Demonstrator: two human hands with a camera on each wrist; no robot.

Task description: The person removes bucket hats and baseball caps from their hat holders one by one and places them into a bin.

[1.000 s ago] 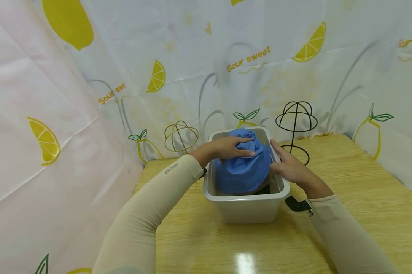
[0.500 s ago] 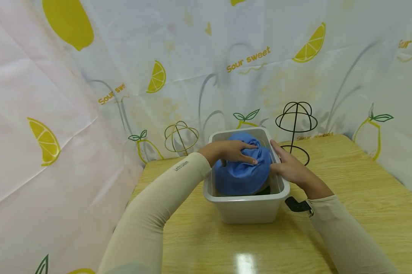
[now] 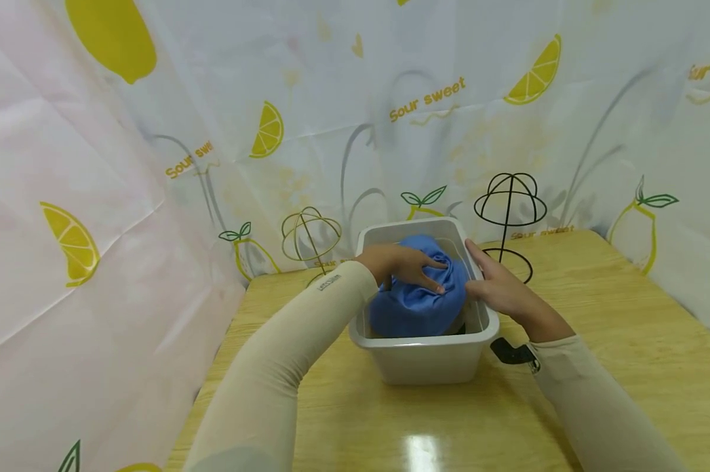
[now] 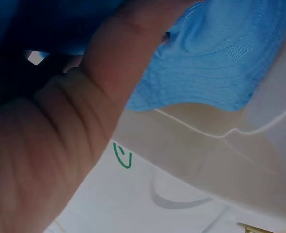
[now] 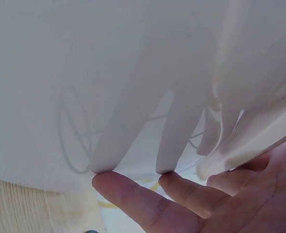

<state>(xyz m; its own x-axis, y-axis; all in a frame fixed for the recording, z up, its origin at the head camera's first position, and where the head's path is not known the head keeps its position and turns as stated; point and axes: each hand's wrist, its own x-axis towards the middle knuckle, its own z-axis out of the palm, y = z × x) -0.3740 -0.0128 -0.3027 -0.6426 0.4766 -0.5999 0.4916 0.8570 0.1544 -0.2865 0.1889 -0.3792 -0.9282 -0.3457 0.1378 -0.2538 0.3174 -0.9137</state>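
A blue cloth hat (image 3: 410, 314), crumpled at the crown, lies inside a white plastic bin (image 3: 428, 360). My left hand (image 3: 406, 265) reaches over the bin's left side and presses on the crown, its visible fingers spread. Close up in the left wrist view, the thumb lies along the hat's blue fabric (image 4: 206, 73). With my right hand (image 3: 502, 282) I grip the bin's right rim. The right wrist view has several fingertips (image 5: 106, 178) touching the bin's outer wall (image 5: 45, 97). Something dark shows a little under the hat; its kind is hidden.
Behind the bin to the right stands a black wire hat stand (image 3: 508, 223). A gold wire stand (image 3: 311, 236) is at the back left, partly behind my left arm. The wooden table (image 3: 331, 406) meets a lemon-print cloth (image 3: 307, 65) at the back and left.
My left hand has moved down and slightly right, and the hat has sunk lower in the bin with its crown more crumpled. The right hand has stayed on the rim.
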